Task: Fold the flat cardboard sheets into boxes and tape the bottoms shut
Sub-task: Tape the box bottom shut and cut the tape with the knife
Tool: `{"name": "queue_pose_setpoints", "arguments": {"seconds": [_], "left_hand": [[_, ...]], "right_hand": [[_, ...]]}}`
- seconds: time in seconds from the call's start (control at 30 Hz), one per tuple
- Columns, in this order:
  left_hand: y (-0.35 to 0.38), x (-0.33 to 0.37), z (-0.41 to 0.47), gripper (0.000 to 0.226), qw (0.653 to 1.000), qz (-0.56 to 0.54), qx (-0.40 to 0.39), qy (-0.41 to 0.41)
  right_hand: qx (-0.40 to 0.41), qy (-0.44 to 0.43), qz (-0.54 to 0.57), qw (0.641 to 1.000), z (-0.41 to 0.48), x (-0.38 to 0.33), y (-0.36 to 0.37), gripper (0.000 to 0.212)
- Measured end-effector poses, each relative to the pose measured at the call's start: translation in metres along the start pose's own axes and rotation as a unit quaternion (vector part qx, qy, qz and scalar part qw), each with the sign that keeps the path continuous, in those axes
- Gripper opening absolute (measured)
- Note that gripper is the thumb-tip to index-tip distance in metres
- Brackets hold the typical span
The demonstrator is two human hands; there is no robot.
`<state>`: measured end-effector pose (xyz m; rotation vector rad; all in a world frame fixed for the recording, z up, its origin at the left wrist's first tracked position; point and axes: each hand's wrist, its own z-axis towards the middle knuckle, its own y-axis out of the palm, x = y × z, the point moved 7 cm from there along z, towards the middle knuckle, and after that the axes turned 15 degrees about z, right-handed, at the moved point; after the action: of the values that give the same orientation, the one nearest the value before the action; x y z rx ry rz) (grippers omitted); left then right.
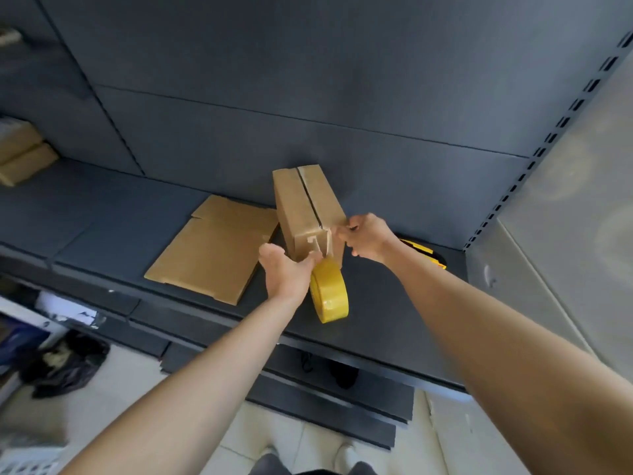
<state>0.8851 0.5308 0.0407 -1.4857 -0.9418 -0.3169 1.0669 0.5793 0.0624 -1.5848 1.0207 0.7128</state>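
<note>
A folded brown cardboard box (305, 204) stands on the dark shelf (102, 231), its closed flaps facing up with a seam down the middle. My left hand (284, 272) holds a yellow tape roll (329, 291) just below the box's near end. A strip of tape runs from the roll up onto that end. My right hand (364, 236) pinches the box's near right corner, where the tape ends. A flat cardboard sheet (214, 248) lies on the shelf to the left of the box.
A yellow and black utility knife (424, 253) lies on the shelf behind my right wrist. More cardboard (20, 156) is stacked at far left. A slotted shelf upright (534, 159) rises on the right. Below are lower shelves, a tiled floor and a dark bag (68, 365).
</note>
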Motion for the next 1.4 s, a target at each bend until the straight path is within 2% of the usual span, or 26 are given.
{"name": "queue_pose_setpoints", "arguments": {"seconds": [0.07, 0.1, 0.17, 0.23, 0.3, 0.37, 0.47, 0.6, 0.73, 0.93, 1.07, 1.17, 1.27, 1.33, 1.4], "left_hand": [[0.025, -0.014, -0.012, 0.066, 0.972, -0.132, -0.137, -0.140], [0.034, -0.016, -0.019, 0.063, 0.948, -0.196, -0.176, -0.180], [0.045, -0.013, -0.024, 0.050, 0.915, -0.282, -0.199, -0.208], [0.047, -0.009, -0.024, 0.037, 0.910, -0.304, -0.188, -0.210], [0.049, -0.009, -0.022, 0.035, 0.910, -0.311, -0.168, -0.217], [0.050, -0.012, -0.018, 0.036, 0.912, -0.314, -0.143, -0.221], [0.051, -0.018, -0.013, 0.029, 0.924, -0.293, -0.105, -0.222], [0.045, -0.019, -0.010, 0.019, 0.936, -0.264, -0.073, -0.219], [0.039, -0.018, -0.006, 0.015, 0.943, -0.250, -0.047, -0.214], [0.037, -0.017, -0.004, 0.017, 0.944, -0.247, -0.048, -0.215], [0.036, -0.017, -0.003, 0.018, 0.944, -0.246, -0.052, -0.214], [0.034, -0.016, -0.003, 0.018, 0.945, -0.246, -0.057, -0.209], [0.033, -0.015, -0.002, 0.019, 0.944, -0.248, -0.065, -0.208], [0.031, -0.015, -0.001, 0.020, 0.944, -0.247, -0.066, -0.208], [0.030, -0.014, 0.000, 0.020, 0.943, -0.250, -0.070, -0.208]], "right_hand": [[-0.017, -0.003, 0.005, 1.000, 0.003, -0.002, 0.002, 0.037], [-0.027, -0.002, 0.013, 1.000, 0.005, -0.003, 0.003, 0.041], [-0.025, 0.008, 0.041, 0.999, 0.009, 0.001, -0.003, 0.048], [0.015, 0.012, 0.016, 1.000, 0.014, 0.015, -0.024, 0.045], [0.028, 0.021, -0.108, 0.993, 0.019, 0.040, -0.042, 0.031], [0.026, 0.065, -0.224, 0.972, 0.023, 0.072, -0.055, 0.015], [0.015, 0.108, -0.307, 0.945, 0.029, 0.110, -0.064, 0.046], [0.014, 0.118, -0.318, 0.941, 0.039, 0.138, -0.066, 0.060], [0.052, 0.101, -0.336, 0.935, 0.045, 0.139, -0.069, 0.061], [0.082, 0.140, -0.342, 0.926, 0.040, 0.147, -0.070, 0.062], [0.059, 0.153, -0.338, 0.927, 0.033, 0.152, -0.070, 0.057], [0.051, 0.108, -0.252, 0.960, 0.025, 0.152, -0.071, 0.044], [0.056, -0.010, -0.149, 0.987, 0.009, 0.131, -0.078, 0.030], [0.060, -0.093, -0.142, 0.984, -0.004, 0.104, -0.081, 0.021], [0.031, -0.168, -0.194, 0.966, -0.013, 0.072, -0.070, 0.023]]}}
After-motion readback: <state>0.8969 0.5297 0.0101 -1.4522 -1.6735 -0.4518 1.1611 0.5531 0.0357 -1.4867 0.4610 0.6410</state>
